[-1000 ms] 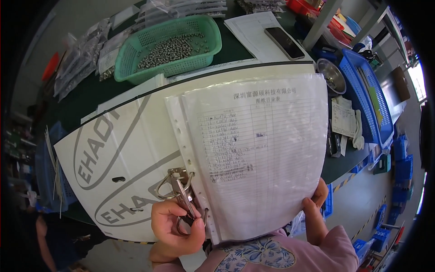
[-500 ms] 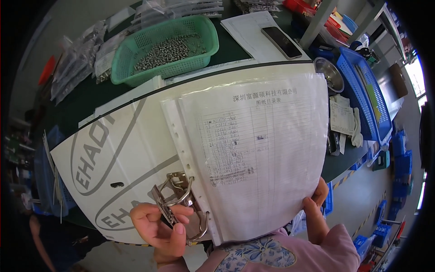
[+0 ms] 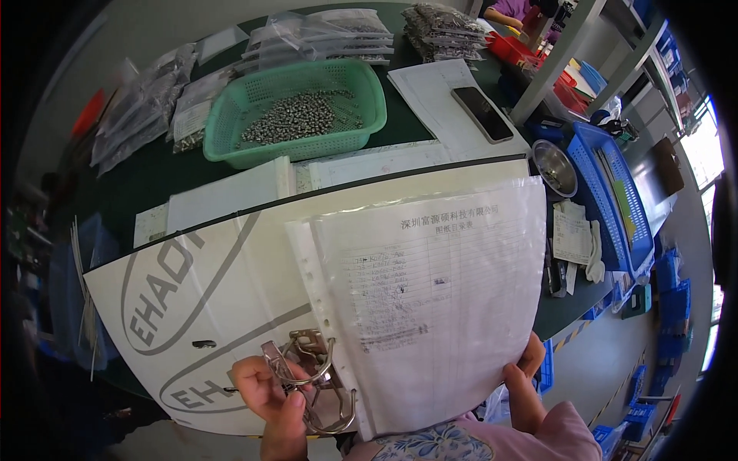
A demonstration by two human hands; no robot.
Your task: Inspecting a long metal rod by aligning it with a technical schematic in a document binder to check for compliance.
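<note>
An open lever arch binder (image 3: 223, 284) with white inner boards and grey lettering tilts up in front of me at the table's near edge. Clear punched sleeves holding a printed list sheet (image 3: 453, 323) hang on its metal rings. The fingers of my left hand (image 3: 269, 399) are closed on the metal lever arch clip (image 3: 307, 376), thumb below and index finger behind the lever. Whether the rings are parted, I cannot tell. My right hand (image 3: 527, 380) pinches the lower right edge of the binder and sleeves, its thumb on the front and fingers behind.
Beyond the binder, a green basket (image 3: 219, 146) holds small metal parts. Bagged parts (image 3: 330, 34) lie behind it. A phone (image 3: 482, 114) rests on papers. To the right are a metal bowl (image 3: 553, 167) and a blue basket (image 3: 607, 200). Another person's purple sleeve (image 3: 507, 11) shows far back.
The binder and both hands now appear lower in the view, with more of the table showing behind. My left fingers have shifted on the lever, which sits at a different angle.
</note>
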